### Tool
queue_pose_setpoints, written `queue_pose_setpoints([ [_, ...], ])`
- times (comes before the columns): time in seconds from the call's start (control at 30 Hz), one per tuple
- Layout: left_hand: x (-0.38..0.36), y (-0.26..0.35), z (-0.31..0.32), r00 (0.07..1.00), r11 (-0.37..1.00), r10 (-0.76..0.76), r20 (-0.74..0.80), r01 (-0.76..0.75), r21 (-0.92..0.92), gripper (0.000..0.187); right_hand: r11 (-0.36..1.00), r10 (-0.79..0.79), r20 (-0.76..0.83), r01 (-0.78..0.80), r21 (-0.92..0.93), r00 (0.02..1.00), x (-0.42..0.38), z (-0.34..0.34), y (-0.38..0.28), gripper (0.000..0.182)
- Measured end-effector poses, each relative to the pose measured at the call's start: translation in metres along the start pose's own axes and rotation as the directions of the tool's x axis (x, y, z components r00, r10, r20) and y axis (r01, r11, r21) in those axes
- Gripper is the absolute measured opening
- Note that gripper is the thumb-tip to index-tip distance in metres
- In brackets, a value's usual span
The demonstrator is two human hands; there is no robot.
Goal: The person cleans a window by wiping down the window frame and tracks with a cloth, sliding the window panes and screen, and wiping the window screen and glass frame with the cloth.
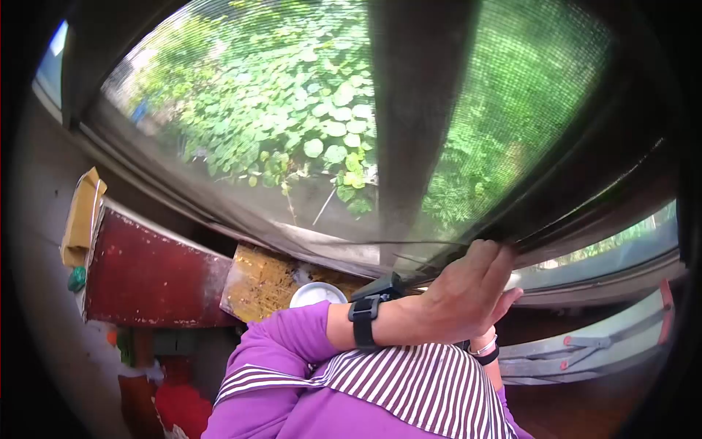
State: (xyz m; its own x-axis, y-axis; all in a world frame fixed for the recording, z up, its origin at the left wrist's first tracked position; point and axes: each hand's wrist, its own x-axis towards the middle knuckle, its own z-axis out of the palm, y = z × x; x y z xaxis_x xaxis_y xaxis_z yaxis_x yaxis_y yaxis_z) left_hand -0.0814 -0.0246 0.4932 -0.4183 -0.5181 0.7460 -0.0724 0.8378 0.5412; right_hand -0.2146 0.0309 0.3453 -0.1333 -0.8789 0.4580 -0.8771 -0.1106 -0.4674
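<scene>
Window screen [292,132] across the upper frame, split by an upright frame bar [417,110] right of centre. Left hand [468,293] at lower right of centre, fingers against the lower edge of the screen beside the bar's foot. Wrist strap [363,320] just left of the hand, sleeve [292,344] further left and below. Bowl [316,293] just above the sleeve, on a board [263,282]. Panel [146,278] left of the board. Ladder [585,351] at lower right, below the sill.
</scene>
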Motion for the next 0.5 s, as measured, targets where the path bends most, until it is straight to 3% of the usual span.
queue_pose_setpoints([
  [0.03, 0.0, 0.0, 0.001, 0.998, 0.999, -0.028, 0.049, 0.029, -0.014, 0.055, 0.999, 0.036, -0.01, -0.036, -0.022, 0.999, -0.005, -0.002, 0.006, 0.04],
  [0.07, 0.001, -0.004, 0.008, 0.993, 0.992, 0.121, -0.015, -0.12, 0.046, 0.058, 0.995, 0.085, -0.032, -0.086, -0.048, 0.996, -0.01, -0.004, 0.011, 0.041],
  [0.17, 0.003, -0.005, 0.005, 0.98, 0.981, 0.196, 0.032, -0.196, 0.002, 0.063, 0.989, 0.146, -0.07, -0.144, 0.036, 0.987, -0.024, 0.01, 0.015, 0.048],
  [0.3, -0.008, -0.01, 0.001, 0.995, 0.993, 0.06, 0.075, -0.052, -0.103, 0.056, 0.982, 0.185, -0.116, -0.179, 0.062, 0.976, -0.009, 0.009, -0.005, 0.05],
  [0.37, -0.011, -0.009, 0.001, 0.994, 0.992, 0.026, 0.103, -0.013, -0.129, 0.055, 0.917, 0.293, 0.002, -0.282, 0.284, 0.956, -0.003, 0.006, -0.005, 0.047],
  [0.4, -0.01, -0.009, 0.004, 0.993, 0.991, 0.034, 0.109, -0.019, -0.135, 0.055, 0.962, 0.165, -0.109, -0.136, 0.239, 0.98, 0.004, -0.006, -0.009, 0.042],
  [0.5, -0.005, -0.006, 0.009, 0.995, 0.988, 0.028, 0.099, -0.013, -0.152, 0.053, 0.993, 0.075, -0.171, -0.058, 0.101, 0.982, 0.009, -0.018, -0.004, 0.04],
])
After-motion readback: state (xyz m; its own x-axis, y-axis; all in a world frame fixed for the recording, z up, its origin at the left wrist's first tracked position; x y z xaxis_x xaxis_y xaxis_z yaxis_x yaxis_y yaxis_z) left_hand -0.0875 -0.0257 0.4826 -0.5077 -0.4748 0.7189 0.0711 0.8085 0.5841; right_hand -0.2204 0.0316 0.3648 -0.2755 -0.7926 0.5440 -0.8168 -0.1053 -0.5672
